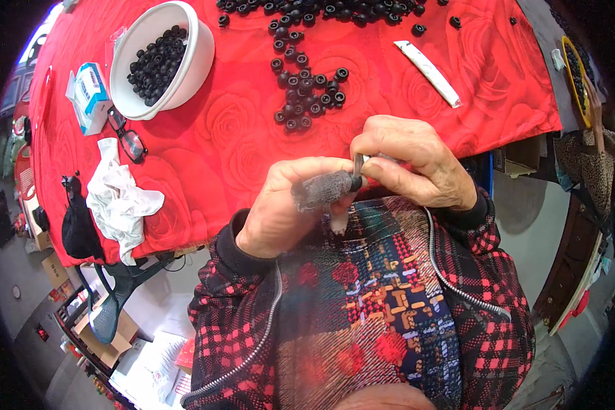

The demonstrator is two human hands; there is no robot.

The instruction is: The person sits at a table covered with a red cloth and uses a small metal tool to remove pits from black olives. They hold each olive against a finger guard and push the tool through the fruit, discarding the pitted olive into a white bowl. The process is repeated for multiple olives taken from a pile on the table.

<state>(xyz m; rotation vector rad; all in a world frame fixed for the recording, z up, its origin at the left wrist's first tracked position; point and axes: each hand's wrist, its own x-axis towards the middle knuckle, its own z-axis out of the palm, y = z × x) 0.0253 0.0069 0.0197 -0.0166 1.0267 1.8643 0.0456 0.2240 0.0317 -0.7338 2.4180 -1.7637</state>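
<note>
Above my lap, close to the table's near edge, my two hands meet. My left hand (273, 205) pinches a small black round piece (355, 182) at its fingertips. A grey fuzzy cover (321, 191) lies along its thumb or finger; which one I cannot tell. My right hand (417, 160) is closed on a small flat metal blade (358, 165), whose end meets the black piece. Beyond my hands, several hollow black round pieces (305, 82) lie loose on the red tablecloth (232, 130), trailing from a larger spread at the far edge.
At the left stands a white bowl (201, 58) of black pieces. Near it are a blue-and-white box (90, 96), eyeglasses (132, 145), a crumpled white cloth (123, 198) and a black cloth item (80, 229). A long white packet (427, 73) lies at the right.
</note>
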